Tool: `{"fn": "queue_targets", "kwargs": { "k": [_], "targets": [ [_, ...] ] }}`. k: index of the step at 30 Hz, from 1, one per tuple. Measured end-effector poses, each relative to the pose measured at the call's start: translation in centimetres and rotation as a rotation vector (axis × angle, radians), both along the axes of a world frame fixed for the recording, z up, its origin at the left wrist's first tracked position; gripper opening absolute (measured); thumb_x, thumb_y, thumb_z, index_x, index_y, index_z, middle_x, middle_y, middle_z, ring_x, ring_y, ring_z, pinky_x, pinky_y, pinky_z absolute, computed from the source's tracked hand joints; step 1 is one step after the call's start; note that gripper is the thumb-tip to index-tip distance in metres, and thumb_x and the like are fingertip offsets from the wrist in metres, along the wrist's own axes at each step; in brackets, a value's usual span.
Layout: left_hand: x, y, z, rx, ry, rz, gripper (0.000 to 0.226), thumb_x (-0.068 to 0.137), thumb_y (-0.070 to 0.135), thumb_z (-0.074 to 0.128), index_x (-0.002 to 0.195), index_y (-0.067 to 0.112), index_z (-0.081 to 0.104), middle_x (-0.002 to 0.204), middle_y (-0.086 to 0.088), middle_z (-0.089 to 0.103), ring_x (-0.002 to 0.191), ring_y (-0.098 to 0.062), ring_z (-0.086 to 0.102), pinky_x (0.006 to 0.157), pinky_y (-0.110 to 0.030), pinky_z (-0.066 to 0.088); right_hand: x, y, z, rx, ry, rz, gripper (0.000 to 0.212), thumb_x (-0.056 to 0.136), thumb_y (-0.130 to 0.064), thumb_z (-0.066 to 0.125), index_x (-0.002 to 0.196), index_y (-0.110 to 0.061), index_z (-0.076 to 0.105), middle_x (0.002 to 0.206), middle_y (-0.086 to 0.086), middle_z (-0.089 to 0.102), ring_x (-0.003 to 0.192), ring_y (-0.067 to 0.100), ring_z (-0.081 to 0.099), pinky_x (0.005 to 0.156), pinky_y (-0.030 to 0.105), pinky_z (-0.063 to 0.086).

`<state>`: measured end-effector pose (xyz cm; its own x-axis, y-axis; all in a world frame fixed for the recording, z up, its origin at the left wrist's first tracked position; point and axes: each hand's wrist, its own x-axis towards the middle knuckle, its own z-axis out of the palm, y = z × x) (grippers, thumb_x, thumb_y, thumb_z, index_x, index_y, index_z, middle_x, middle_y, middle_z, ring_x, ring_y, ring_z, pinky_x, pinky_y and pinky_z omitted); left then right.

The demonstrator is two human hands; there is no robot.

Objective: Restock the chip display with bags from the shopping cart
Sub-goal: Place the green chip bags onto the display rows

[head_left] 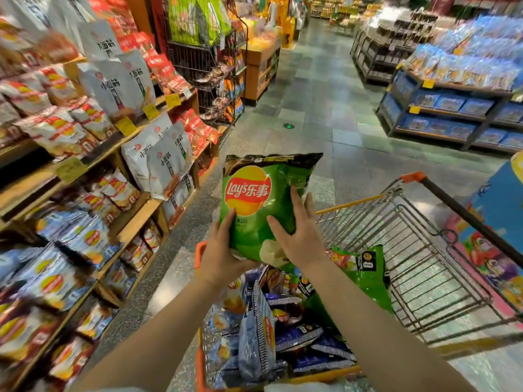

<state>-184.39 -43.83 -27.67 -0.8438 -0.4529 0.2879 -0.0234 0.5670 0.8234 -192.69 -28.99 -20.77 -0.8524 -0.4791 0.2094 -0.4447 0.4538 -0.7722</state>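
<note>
The left hand (219, 250) cups the bottom corner of a green Lay's chip bag (263, 205), and the right hand (297, 236) lies flat-fingered on its front, above the shopping cart (410, 250). The bag looks light, puffy, slick and probably crushable, so support the bottom edge and sides gently toward the chip display (73, 244).

Green chip bag (264, 205) — red-and-yellow logo; blue striped-edge bags (256, 343).

Blue boxes (450, 104) on far shelving (481, 120)
</note>
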Motion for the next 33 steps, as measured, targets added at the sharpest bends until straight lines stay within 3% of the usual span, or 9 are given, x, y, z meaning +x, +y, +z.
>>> {"fn": "queue_targets", "kwargs": {
  "k": [4, 7, 11, 15, 21, 25, 29, 31, 33],
  "targets": [
    [2.1, -1.8, 1.8, -0.086, -0.008, 0.021, 0.109, 0.057, 0.03, 0.092, 0.136, 0.046, 0.019, 0.153, -0.01, 0.018, 0.138, -0.02, 0.023, 0.108, -0.039, 0.032, 1.4, -1.8, 0.4, -0.092, -0.033, 0.081, 0.088, 0.086, -0.042, 0.065, 0.147, -0.046, 0.001, 0.156, -0.002, 0.018, 0.138, 0.016, 0.028, 0.109, 0.032, 0.033],
    [4.0, -3.1, 2.4, -0.135, -0.038, 0.041, 0.108, 0.058, 0.029, 0.092, 0.135, 0.048, 0.019, 0.152, -0.01, 0.017, 0.139, -0.024, 0.025, 0.106, -0.042, 0.036, 2.6, -3.1, 0.2, -0.09, -0.043, 0.127, 0.088, 0.087, -0.039, 0.065, 0.139, -0.055, -0.003, 0.155, -0.001, 0.019, 0.135, 0.016, 0.031, 0.104, 0.028, 0.033],
    [7.2, -4.7, 2.6, -0.147, -0.096, 0.058, 0.109, 0.057, 0.035, 0.092, 0.134, 0.052, 0.017, 0.153, -0.013, 0.016, 0.14, -0.033, 0.025, 0.109, -0.047, 0.036, 4.9, -4.8, -0.4, -0.151, -0.065, 0.204, 0.084, 0.088, -0.035, 0.065, 0.136, -0.063, 0.001, 0.155, 0.001, 0.021, 0.138, 0.018, 0.03, 0.11, 0.039, 0.036],
    [10.6, -6.1, 3.2, -0.173, -0.138, 0.133, 0.129, 0.053, 0.045, 0.091, 0.135, 0.065, -0.006, 0.15, -0.014, 0.021, 0.139, -0.035, 0.028, 0.105, -0.057, 0.039, 7.2, -6.7, -0.4, -0.222, -0.09, 0.23, 0.078, 0.084, -0.043, 0.066, 0.133, -0.068, 0.011, 0.15, -0.001, 0.032, 0.134, 0.015, 0.038, 0.107, 0.043, 0.042],
    [17.0, -5.4, 4.1, -0.165, -0.202, 0.226, 0.119, 0.061, 0.05, 0.085, 0.134, 0.059, -0.008, 0.152, -0.005, 0.016, 0.139, -0.026, 0.025, 0.11, -0.046, 0.035, 10.8, -8.5, -0.8, -0.274, -0.214, 0.392, 0.075, 0.085, -0.035, 0.07, 0.137, -0.061, 0.023, 0.145, -0.007, 0.039, 0.13, 0.012, 0.043, 0.104, 0.043, 0.045],
    [21.4, -4.0, 4.8, -0.158, -0.202, 0.336, 0.119, 0.062, 0.051, 0.084, 0.135, 0.057, -0.009, 0.151, -0.01, 0.017, 0.138, -0.031, 0.026, 0.111, -0.048, 0.034, 13.4, -9.2, -0.1, -0.25, -0.276, 0.536, 0.075, 0.088, -0.029, 0.068, 0.141, -0.055, 0.02, 0.14, -0.012, 0.04, 0.124, 0.009, 0.045, 0.096, 0.025, 0.046],
    [25.7, -1.5, 5.7, -0.156, -0.272, 0.458, 0.119, 0.055, 0.069, 0.074, 0.126, 0.072, -0.021, 0.153, -0.012, 0.016, 0.141, -0.035, 0.023, 0.11, -0.055, 0.033, 16.6, -8.3, 0.5, -0.276, -0.279, 0.625, 0.077, 0.088, -0.02, 0.068, 0.147, -0.04, 0.024, 0.142, -0.005, 0.041, 0.121, 0.008, 0.045, 0.084, 0.007, 0.043],
    [27.7, 0.4, 5.9, -0.151, -0.294, 0.51, 0.117, 0.053, 0.072, 0.071, 0.125, 0.072, -0.021, 0.153, -0.013, 0.017, 0.141, -0.035, 0.023, 0.111, -0.054, 0.033, 18.3, -7.3, 0.7, -0.272, -0.318, 0.683, 0.077, 0.088, -0.021, 0.068, 0.147, -0.042, 0.023, 0.142, -0.007, 0.04, 0.121, 0.008, 0.044, 0.088, 0.012, 0.046],
    [29.3, 2.6, 6.0, -0.147, -0.284, 0.557, 0.12, 0.057, 0.062, 0.08, 0.132, 0.064, -0.014, 0.153, -0.01, 0.017, 0.14, -0.032, 0.024, 0.112, -0.051, 0.032, 19.6, -6.1, 0.4, -0.264, -0.358, 0.746, 0.076, 0.087, -0.025, 0.069, 0.143, -0.05, 0.024, 0.145, -0.007, 0.039, 0.126, 0.012, 0.045, 0.1, 0.033, 0.048]
  ]
}}
